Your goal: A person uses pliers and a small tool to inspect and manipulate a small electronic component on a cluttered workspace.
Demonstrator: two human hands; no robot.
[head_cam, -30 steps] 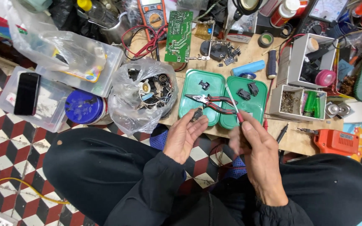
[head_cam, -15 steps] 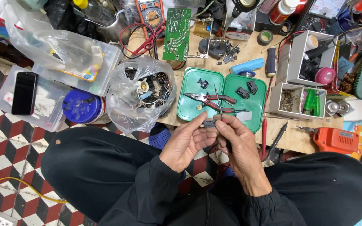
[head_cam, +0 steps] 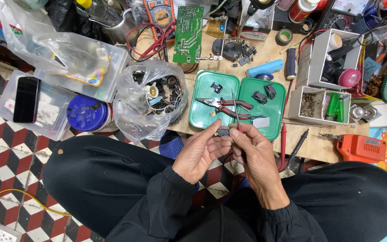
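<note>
My left hand (head_cam: 199,151) pinches a small black component (head_cam: 223,131) between thumb and fingers, just in front of the low wooden bench. Touching it from the right, my right hand (head_cam: 257,154) grips a thin metal-shafted tool with a red handle (head_cam: 235,110), its shaft pointing up over the green tray (head_cam: 202,120). Both hands meet above my lap, at the tray's near edge. Red-handled pliers (head_cam: 224,105) and several small black parts (head_cam: 260,96) lie in the tray.
Left of the tray sits a clear bag of mixed parts (head_cam: 151,96), a blue-lidded tub (head_cam: 86,112) and a phone (head_cam: 26,98) on a clear box. A green circuit board (head_cam: 189,27), white compartment boxes (head_cam: 319,103) and an orange drill (head_cam: 361,148) crowd the bench.
Both hands drew back from over the tray toward my lap and came together. The right hand's tool now stands more upright against the black component.
</note>
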